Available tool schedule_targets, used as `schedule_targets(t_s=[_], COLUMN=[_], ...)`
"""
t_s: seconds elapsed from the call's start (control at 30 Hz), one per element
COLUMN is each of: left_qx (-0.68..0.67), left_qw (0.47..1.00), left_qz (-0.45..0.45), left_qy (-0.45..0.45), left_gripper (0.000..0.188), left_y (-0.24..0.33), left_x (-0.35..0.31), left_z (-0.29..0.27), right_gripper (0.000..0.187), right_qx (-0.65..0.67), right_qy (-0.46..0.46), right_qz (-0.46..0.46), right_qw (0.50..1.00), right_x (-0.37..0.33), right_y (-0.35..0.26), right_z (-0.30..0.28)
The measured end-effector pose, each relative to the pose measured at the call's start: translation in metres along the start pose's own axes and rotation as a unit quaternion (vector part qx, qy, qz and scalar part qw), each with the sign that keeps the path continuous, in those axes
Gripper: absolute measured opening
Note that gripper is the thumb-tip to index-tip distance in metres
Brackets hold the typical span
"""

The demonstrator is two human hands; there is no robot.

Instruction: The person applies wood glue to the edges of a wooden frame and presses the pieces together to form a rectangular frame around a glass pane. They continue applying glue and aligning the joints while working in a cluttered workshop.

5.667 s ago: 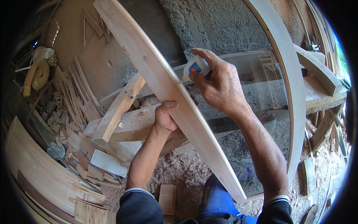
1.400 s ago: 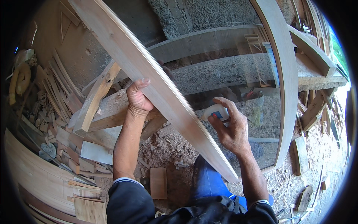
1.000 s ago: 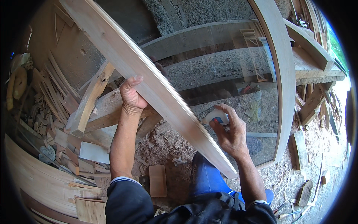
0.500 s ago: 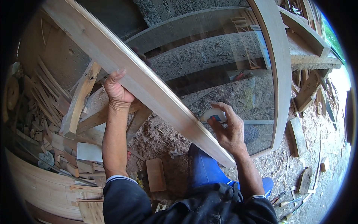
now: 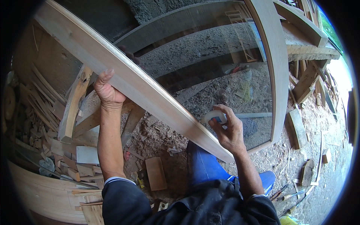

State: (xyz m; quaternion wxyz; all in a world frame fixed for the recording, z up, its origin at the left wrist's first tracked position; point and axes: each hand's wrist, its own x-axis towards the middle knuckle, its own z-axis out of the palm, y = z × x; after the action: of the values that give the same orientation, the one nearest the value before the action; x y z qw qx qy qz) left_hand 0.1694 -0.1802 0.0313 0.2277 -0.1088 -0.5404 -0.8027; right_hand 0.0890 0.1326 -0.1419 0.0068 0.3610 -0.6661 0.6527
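Note:
A pale wooden frame [image 5: 150, 94] with a glass pane [image 5: 198, 63] set in it tilts across the view. My left hand [image 5: 107, 90] grips the outer edge of its left-hand rail, thumb lying over the face and fingers hidden beneath. In my right hand [image 5: 230, 127] is a small white squeeze bottle [image 5: 216, 117], its tip pointing left at the seam between rail and glass, near the frame's lower corner. Fingers and thumb are wrapped round the bottle. Whether anything flows from the tip is too small to tell.
Wood shavings [image 5: 157, 138] cover the floor under the frame. Offcuts [image 5: 48, 148] are piled at left beside a propped beam [image 5: 75, 105]. A wooden block [image 5: 155, 173] lies near my knees. Chisel-like tools [image 5: 292, 195] lie at lower right, and a timber bench [image 5: 311, 50] stands at far right.
The frame and my left hand sit slightly farther left in the view, as does most of the background. My right hand still holds the bottle by the lower seam.

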Motion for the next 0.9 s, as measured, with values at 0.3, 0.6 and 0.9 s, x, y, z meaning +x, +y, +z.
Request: schedule_targets(t_s=[0.3,0.6,0.9], left_qx=[-0.017,0.006,0.001], left_qw=[1.0,1.0,1.0], left_qz=[0.001,0.017,0.013], left_qy=[-0.006,0.018,0.001], left_gripper=[0.073,0.072,0.072], left_y=[0.0,0.002,0.003], left_x=[0.002,0.002,0.001], left_z=[-0.012,-0.024,-0.023], right_gripper=[0.042,0.039,0.037], right_qx=[0.014,-0.006,-0.031], right_qy=[0.021,0.024,0.017], right_qz=[0.05,0.082,0.09], right_qw=[0.998,0.996,0.995], right_x=[-0.027,-0.053,-0.061], right_y=[0.025,0.046,0.05], right_z=[-0.005,-0.012,-0.016])
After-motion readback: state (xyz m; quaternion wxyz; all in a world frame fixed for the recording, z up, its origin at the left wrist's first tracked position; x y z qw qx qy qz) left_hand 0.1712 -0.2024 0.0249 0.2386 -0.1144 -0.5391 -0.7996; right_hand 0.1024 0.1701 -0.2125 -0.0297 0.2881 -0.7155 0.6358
